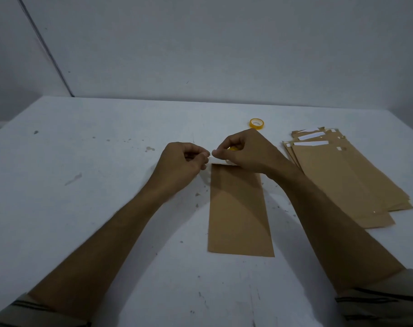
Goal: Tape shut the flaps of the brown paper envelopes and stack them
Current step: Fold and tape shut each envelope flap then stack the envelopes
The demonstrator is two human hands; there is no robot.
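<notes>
A brown envelope (238,213) lies lengthwise on the white table (82,208). Its far end is partly hidden under the right hand (245,152), whose curled fingers wrap a yellow tape roll (232,149) of which only a sliver shows. The left hand (184,161) pinches a pale strip of tape (211,157), too thin to make out clearly; a second roll (257,123) and a stack of envelopes (342,175) lie to the right.
</notes>
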